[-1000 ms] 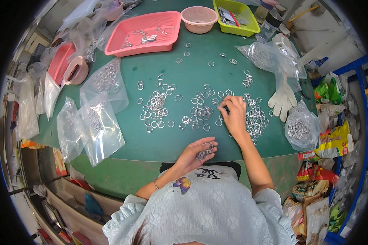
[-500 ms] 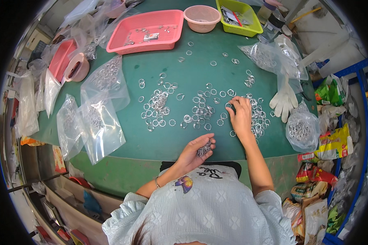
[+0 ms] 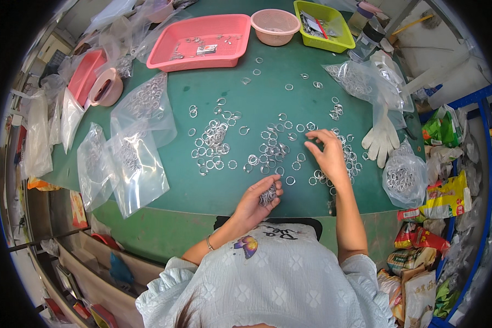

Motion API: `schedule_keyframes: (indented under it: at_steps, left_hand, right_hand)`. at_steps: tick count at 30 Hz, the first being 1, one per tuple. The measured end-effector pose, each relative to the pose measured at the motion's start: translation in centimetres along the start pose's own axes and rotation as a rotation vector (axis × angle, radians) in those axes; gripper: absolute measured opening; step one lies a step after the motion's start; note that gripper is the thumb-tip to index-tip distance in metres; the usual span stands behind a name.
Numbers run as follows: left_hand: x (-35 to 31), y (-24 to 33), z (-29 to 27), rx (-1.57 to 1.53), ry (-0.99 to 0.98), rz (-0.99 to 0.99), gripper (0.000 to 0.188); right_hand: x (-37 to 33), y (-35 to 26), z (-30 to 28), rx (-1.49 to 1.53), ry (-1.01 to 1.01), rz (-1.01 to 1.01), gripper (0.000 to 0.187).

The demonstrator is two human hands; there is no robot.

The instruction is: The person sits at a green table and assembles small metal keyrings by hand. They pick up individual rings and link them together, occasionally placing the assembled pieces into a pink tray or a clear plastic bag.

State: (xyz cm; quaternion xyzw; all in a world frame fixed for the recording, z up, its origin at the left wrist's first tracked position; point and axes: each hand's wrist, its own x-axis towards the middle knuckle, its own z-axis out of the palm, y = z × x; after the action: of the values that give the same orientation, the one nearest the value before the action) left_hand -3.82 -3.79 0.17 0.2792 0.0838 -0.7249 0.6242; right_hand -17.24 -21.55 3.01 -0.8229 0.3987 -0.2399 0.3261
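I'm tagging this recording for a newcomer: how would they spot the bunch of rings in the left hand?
Start at the green table and find the left hand, curled by its near edge. It cups the bunch of silvery rings, packed together, whereas the loose rings nearby lie spread on the table.

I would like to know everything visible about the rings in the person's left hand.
The rings form a bunch of silvery, metallic-looking loops, overlapping at various angles. The left hand cups them, curled around the bunch, over the near part of the green table. Their number cannot be told.
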Motion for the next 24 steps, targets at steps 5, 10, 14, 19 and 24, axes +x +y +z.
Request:
schedule_keyframes:
  at_steps: [5,10,14,19,24]
  left_hand:
    - [-0.2,-0.1,-0.3,-0.039,-0.001,-0.015,0.027]
    - [-0.3,0.0,0.1,-0.003,0.016,-0.021,0.026]
    - [-0.4,-0.2,-0.3,0.04,-0.037,-0.034,0.025]
    - [-1.4,0.3,1.5,0.082,0.101,-0.034,0.025]
    - [-1.4,0.2,0.1,0.053,0.043,0.007,0.027]
  right_hand:
    - [-1.8,-1.0,0.0,-0.041,-0.232,-0.099,0.018]
    - [-4.6,-1.6,2.1,-0.124,-0.241,-0.23,0.026]
    - [-4.7,-1.0,2.6,-0.011,-0.226,-0.167,0.021]
    - [-5.1,-4.0,2.0,0.21,-0.134,-0.175,0.011]
    - [-4.4,-5.4,2.2,0.345,-0.278,-0.251,0.012]
